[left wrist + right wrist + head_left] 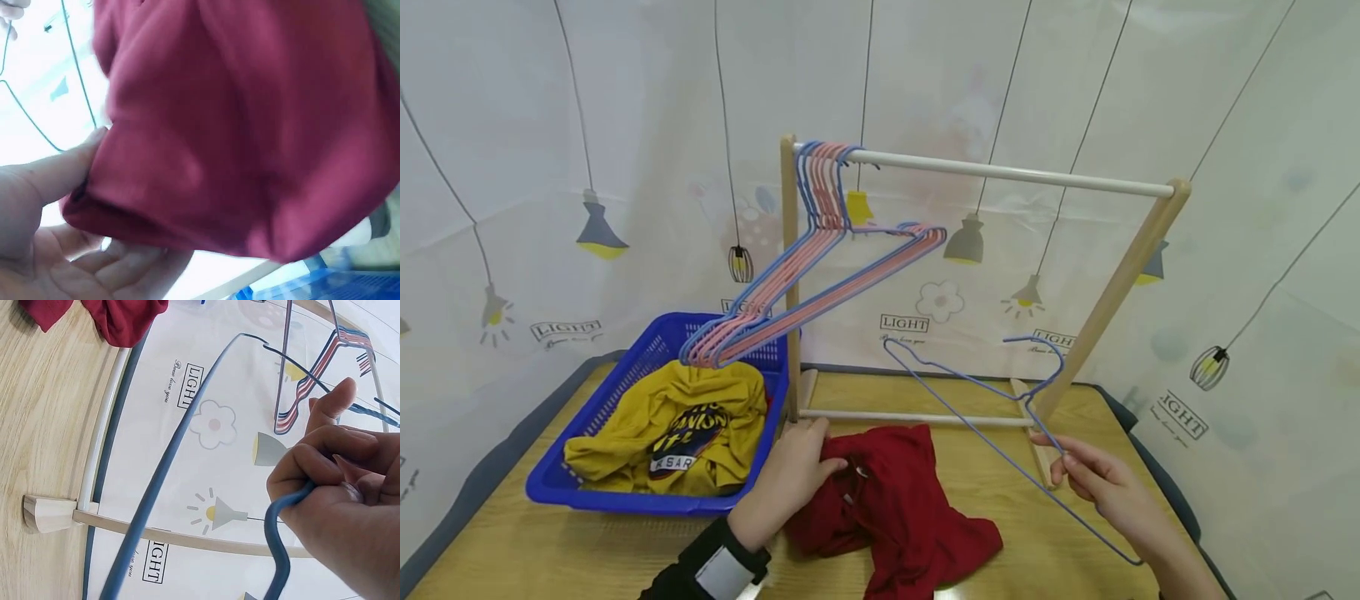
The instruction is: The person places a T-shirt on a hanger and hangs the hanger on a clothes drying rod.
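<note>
Head view, left to right: the basket point(625, 502) stands on the left part of the table point(505, 554), with the yellow shirt point(670, 425) crumpled inside it, dark print facing up. Over the basket's back right corner slope the spare hangers point(782, 279), blue and pink, bunched by their hooks at the left end of the rod of the rack point(1015, 173). The rack stands along the table's back edge, in front of the patterned wall point(647, 125).

Just right of the basket is my left hand point(793, 475), with the strap point(700, 560) round its wrist. Its fingers are clamped on the red cloth point(910, 508); the left wrist view shows my thumb against one side of the cloth's edge and the other fingers bent beneath. The red cloth lies rumpled across the middle of the table, from just in front of the rack's bottom bar down toward the front edge.

Farther right, over the table's right part, I hold one blue hanger point(1027, 397) in my right hand point(1097, 475), thumb and fingers pinched on its wire just below the neck. It is tilted in front of the rack, its hook up and one end pointing back and left, apart from the rod
</note>
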{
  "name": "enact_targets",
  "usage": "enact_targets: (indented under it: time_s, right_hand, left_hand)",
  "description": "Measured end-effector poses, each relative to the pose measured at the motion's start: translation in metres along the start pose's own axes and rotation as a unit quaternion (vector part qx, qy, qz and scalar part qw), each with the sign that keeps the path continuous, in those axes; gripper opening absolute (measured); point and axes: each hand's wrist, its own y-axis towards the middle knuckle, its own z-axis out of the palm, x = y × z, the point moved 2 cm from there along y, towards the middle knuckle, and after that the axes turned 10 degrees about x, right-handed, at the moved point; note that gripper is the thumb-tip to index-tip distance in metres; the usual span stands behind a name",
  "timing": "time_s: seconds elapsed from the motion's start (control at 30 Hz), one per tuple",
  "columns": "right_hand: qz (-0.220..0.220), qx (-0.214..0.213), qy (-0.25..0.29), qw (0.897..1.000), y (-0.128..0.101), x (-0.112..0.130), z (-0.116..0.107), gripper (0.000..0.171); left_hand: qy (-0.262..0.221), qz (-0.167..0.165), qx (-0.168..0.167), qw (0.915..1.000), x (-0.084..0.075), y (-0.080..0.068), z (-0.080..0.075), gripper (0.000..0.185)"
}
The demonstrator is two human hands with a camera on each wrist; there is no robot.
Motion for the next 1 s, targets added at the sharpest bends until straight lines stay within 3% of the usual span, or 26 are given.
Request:
enact_targets:
  time_s: [0.1,0.37,0.6,1.0]
  right_hand:
    - [0.008,0.003,-0.001,1.0,-0.001,0.002,-0.001,0.034]
    - [0.031,-0.006,-0.005,0.999,-0.004,0.006,-0.004,0.036]
    - [0.022,-0.005,-0.013,1.0,-0.005,0.007,-0.006,0.037]
    - [0.044,-0.004,-0.016,0.999,-0.012,0.008,-0.013,0.041]
  left_hand:
    - [-0.018,0.004,0.025,0.9995,-0.001,0.0,-0.008,0.037]
    - [-0.048,0.029,0.014,0.9983,-0.014,0.001,-0.037,0.029]
    - [-0.102,0.06,0.026,0.9926,-0.028,0.007,-0.062,0.02]
    - [-0.14,0.126,-0.036,0.9813,-0.053,-0.002,-0.105,0.017]
